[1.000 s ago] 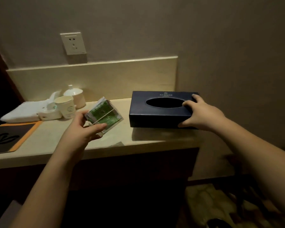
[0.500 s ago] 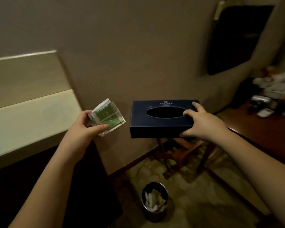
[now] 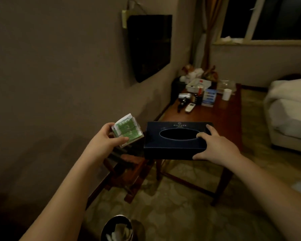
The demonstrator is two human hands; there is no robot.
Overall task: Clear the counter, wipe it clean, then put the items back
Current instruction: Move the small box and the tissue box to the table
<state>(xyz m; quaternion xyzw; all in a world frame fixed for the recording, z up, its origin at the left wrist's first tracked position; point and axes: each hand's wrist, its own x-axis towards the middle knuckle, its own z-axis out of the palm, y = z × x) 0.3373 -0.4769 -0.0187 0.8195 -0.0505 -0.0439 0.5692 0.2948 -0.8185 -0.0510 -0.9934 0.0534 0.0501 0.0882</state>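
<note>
My right hand (image 3: 215, 146) grips the right end of a dark blue tissue box (image 3: 174, 141) with an oval slot on top, held level in the air in front of me. My left hand (image 3: 105, 140) pinches a small clear holder of green-and-white packets (image 3: 128, 132), thumb on its front, just left of the box. Both things hang above the floor. The counter is out of view.
A long wooden table (image 3: 215, 117) runs along the wall ahead, its far end crowded with a remote, boxes, a tray and a white cup (image 3: 226, 94). A wooden luggage rack (image 3: 127, 173) stands below my hands. A metal bin (image 3: 118, 228) sits near my feet. A bed (image 3: 288, 110) lies at right.
My view has swung right, away from the counter and into the room. Both hands kept their holds, carrying the box and the packets from the counter out over the floor toward the wooden table.
</note>
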